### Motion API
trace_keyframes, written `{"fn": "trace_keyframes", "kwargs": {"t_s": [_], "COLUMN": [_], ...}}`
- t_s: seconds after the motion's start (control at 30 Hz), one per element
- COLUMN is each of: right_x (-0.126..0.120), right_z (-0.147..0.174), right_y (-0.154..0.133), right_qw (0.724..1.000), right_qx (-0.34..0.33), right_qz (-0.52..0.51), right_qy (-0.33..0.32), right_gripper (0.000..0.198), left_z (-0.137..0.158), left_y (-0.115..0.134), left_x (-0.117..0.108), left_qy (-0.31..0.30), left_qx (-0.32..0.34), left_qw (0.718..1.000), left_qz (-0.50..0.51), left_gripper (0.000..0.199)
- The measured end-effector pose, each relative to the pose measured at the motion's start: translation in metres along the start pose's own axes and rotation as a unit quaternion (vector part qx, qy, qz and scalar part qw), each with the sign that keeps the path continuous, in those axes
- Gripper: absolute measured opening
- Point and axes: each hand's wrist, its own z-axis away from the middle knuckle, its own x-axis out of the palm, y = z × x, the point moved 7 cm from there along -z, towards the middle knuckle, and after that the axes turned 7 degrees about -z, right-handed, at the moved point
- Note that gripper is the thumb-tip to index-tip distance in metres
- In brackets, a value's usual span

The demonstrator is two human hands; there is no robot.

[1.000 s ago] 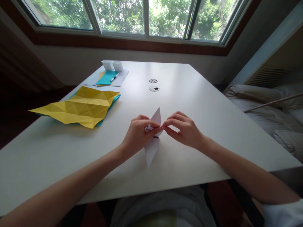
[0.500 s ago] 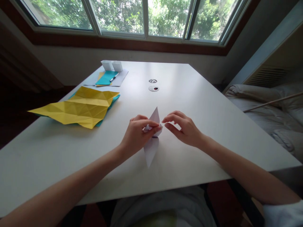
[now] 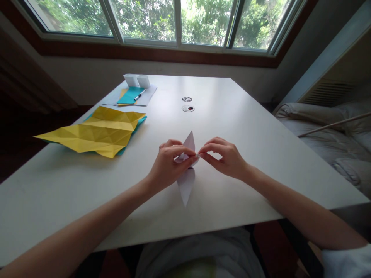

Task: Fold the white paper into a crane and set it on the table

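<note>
A folded white paper figure [image 3: 186,183] is held just over the front part of the white table, one pointed flap toward the window and another toward me. My left hand [image 3: 176,158] pinches its middle between thumb and fingers, hiding part of the folds. From the other side my right hand [image 3: 222,155] pinches the small tip at the figure's right edge, thumb and forefinger together. The fingertips of both hands nearly meet there.
Creased yellow paper [image 3: 98,131] lies over teal paper [image 3: 140,122] on the left of the table [image 3: 232,200]. Farther back are a teal sheet [image 3: 131,95], a pen [image 3: 139,95], white folded pieces [image 3: 143,81] and two round stickers [image 3: 188,109].
My right hand has moved slightly left and closed its thumb and forefinger on the paper's right tip. The near flap has swung a little to the right.
</note>
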Motion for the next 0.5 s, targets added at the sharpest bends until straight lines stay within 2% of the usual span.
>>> {"fn": "trace_keyframes", "kwargs": {"t_s": [0.3,0.5], "right_x": [0.0029,0.0046], "right_z": [0.0016,0.003], "right_y": [0.0015,0.0055], "right_qw": [1.0,1.0], "right_qx": [0.011,0.02], "right_qz": [-0.002,-0.014], "right_qy": [-0.01,-0.011], "right_gripper": [0.008,0.006], "left_z": [-0.0001,-0.0033], "left_y": [0.0006,-0.0079], "left_x": [-0.0035,0.0024], "left_qy": [-0.002,-0.022], "left_qx": [-0.017,-0.03], "left_qw": [1.0,0.998], "left_qz": [0.021,0.053], "left_gripper": [0.011,0.016]}}
